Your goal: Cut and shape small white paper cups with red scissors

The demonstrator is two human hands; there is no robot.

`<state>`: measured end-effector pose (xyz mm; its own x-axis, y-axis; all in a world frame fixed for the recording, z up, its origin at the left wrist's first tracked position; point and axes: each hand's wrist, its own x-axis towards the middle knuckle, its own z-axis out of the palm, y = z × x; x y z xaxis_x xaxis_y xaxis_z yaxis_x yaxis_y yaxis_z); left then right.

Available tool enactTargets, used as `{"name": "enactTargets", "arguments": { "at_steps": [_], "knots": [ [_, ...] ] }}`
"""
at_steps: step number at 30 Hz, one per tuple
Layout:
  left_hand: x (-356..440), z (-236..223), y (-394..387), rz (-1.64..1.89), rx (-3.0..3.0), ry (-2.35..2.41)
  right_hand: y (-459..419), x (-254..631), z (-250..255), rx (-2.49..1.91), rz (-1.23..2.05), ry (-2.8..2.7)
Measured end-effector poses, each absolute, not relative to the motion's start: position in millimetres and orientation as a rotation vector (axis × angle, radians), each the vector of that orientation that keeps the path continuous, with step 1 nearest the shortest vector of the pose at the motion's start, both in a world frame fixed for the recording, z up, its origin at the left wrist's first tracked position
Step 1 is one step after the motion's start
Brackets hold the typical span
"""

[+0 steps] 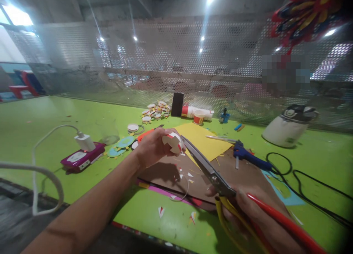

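As our left hand (153, 145) clamps its fingers on the round white-and-red paper piece (174, 143), our right hand (261, 222) wraps its fingers about yellow-handled steel scissors (211, 171), their blades slanting forward-left from those fingers to the piece's right edge (touching or just beside, we cannot tell).

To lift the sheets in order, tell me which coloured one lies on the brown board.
The yellow sheet, over the far part of the brown board; the pink sheet and light-blue sheet show only past the board's edges.
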<state>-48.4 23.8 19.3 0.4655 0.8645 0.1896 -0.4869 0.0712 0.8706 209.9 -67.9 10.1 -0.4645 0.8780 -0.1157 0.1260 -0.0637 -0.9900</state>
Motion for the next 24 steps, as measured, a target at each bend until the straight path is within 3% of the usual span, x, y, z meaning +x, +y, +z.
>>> {"name": "enactTargets", "arguments": {
  "at_steps": [16,24],
  "knots": [
    [-51.3,16.1,23.9,1.121,1.001,0.365,-67.8,216.3,8.0,-0.988,1.725,-1.608],
    [-49.8,16.8,20.9,1.137,0.927,0.383,-67.9,225.8,-5.7,-0.968,1.955,-1.292]
  ]
}}
